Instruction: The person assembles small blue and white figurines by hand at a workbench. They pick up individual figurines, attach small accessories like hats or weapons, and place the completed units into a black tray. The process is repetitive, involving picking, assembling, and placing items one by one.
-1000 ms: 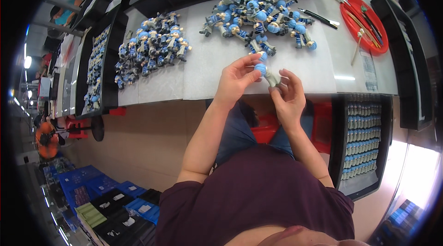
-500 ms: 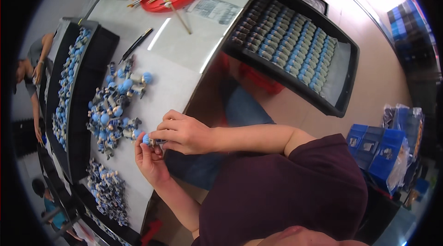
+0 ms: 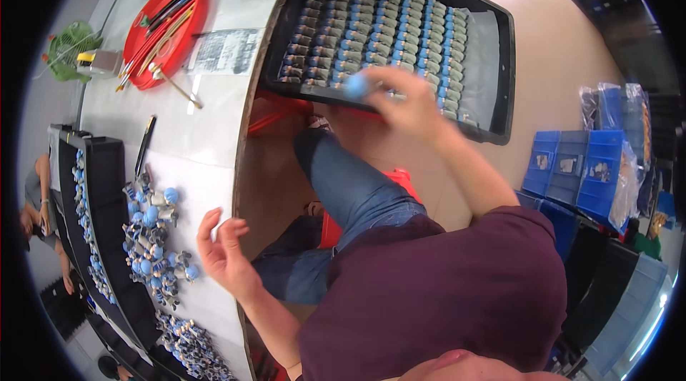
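Note:
My right hand (image 3: 411, 106), slightly smeared by motion, is closed around a small figurine with a round blue head (image 3: 356, 86). It hangs over the near side of a black tray (image 3: 506, 59) where rows of blue and grey figurines (image 3: 389, 27) lie on a pale liner. At the table's edge, my left hand (image 3: 227, 256) is raised with its fingers parted and nothing in them. Closest to that hand on the table is a loose heap of blue-headed figurines (image 3: 150, 238). A second pile of small blue and dark pieces (image 3: 189, 345) lies nearer to me.
On the table (image 3: 214, 106) are a red dish (image 3: 132, 45) of brushes, a black pen (image 3: 146, 145) and a printed sheet (image 3: 225, 51). A long black bin (image 3: 114, 209) of figurines borders the far left. Blue bins (image 3: 564, 159) stand at right; another person's arm (image 3: 63, 259) shows at far left.
My right hand has swung from beside my left hand, over the table edge, to above the tray, carrying the figurine. My left hand has let go of it and opened. The view has turned right.

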Tool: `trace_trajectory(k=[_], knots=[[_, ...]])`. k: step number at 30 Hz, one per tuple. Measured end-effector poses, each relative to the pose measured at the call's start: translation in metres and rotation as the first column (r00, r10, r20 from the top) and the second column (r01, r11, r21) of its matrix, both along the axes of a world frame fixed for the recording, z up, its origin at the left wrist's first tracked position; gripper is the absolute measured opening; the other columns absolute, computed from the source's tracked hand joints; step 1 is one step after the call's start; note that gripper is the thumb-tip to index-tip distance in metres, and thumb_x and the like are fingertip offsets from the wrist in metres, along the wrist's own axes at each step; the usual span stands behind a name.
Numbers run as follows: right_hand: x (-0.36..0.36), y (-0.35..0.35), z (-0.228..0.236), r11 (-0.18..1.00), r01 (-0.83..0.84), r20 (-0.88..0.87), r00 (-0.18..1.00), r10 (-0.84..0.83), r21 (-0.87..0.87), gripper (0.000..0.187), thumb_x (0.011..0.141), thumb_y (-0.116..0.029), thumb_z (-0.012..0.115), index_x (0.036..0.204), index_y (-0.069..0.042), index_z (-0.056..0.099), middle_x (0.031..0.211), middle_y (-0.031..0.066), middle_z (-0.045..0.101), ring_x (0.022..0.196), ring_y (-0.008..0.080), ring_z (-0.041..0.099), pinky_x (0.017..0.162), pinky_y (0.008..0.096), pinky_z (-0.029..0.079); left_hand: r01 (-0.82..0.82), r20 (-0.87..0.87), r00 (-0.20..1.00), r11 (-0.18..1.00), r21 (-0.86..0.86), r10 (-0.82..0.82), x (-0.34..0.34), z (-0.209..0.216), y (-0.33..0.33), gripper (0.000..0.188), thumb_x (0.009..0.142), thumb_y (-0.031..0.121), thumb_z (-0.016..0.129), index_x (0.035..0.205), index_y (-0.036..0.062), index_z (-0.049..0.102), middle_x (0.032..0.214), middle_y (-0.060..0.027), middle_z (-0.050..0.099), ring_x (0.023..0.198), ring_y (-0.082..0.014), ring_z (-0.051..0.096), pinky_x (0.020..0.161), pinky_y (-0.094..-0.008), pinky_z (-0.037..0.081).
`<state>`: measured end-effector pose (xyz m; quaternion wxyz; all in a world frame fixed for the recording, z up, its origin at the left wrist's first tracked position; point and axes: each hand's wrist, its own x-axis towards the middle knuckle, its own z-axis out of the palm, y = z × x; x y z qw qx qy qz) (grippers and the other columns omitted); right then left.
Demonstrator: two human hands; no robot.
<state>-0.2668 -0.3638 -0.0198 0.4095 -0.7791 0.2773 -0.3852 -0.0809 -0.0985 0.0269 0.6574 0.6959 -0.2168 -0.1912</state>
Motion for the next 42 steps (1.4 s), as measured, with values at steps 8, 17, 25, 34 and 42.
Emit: trace_trajectory(k=[8,17,25,34,42], knots=[[-0.197,-0.099,-0.081,0.865,0.5,-0.86,0.423,-0.286,-0.042,0.035,0.064,0.0,0.067,0.097,-0.007,0.061,0.092,0.0114,0.064,0.088,0.0267,0.06,0.076,0.0352,0.048,-0.162,0.117,0.982,0.977,0.137,0.146,0.013,0.004,0.004,0.025,0.086,0.003,0.049,0.111,-0.0007,0.049,0.08,-0.0046,0.056,0.076,-0.0096,0.051,0.069,-0.0228,0.04],[-0.219,-0.096,-0.132,0.891,0.42,-0.884,0.465,-0.048,0.173,0.035,0.06,0.002,0.068,0.093,-0.002,0.062,0.091,0.0144,0.064,0.088,0.0251,0.061,0.076,0.0326,0.048,-0.068,0.077,0.995,0.985,0.155,0.057,0.001,0.004,-0.01,0.026,0.086,0.002,0.049,0.112,-0.0025,0.048,0.078,-0.0051,0.055,0.074,-0.0091,0.049,0.069,-0.0223,0.039],[-0.219,-0.102,-0.151,0.939,0.319,-0.897,0.44,-0.031,0.125,0.034,0.066,-0.015,0.068,0.097,-0.001,0.062,0.095,0.0181,0.062,0.093,0.0296,0.059,0.08,0.0363,0.047,-0.128,0.034,0.992,0.98,0.151,0.124,0.004,-0.001,-0.002,0.024,0.084,-0.004,0.05,0.108,-0.0024,0.051,0.112,-0.0109,0.053,0.076,-0.0115,0.056,0.068,-0.0218,0.046],[-0.182,-0.093,-0.113,0.979,0.164,-0.984,0.106,-0.142,-0.124,0.044,0.073,-0.021,0.064,0.115,-0.01,0.054,0.113,0.0162,0.055,0.108,0.0293,0.051,0.09,0.0395,0.04,-0.114,0.3,0.952,0.979,0.168,0.06,0.014,0.008,0.033,0.014,0.078,-0.003,0.057,0.092,0.0006,0.059,0.098,-0.0076,0.057,0.08,-0.0129,0.057,0.069,-0.0232,0.046],[0.074,0.022,0.005,0.927,-0.358,-0.284,0.906,0.315,-0.115,0.021,0.082,-0.004,0.056,0.103,0.0,0.06,0.097,0.0106,0.062,0.086,0.018,0.06,0.073,0.0276,0.046,-0.767,0.818,0.497,0.589,0.256,0.291,0.051,-0.009,0.106,0.026,0.068,0.006,0.068,0.091,0.0048,0.058,0.094,-0.0089,0.051,0.083,-0.0253,0.054,0.072,-0.0347,0.045]])
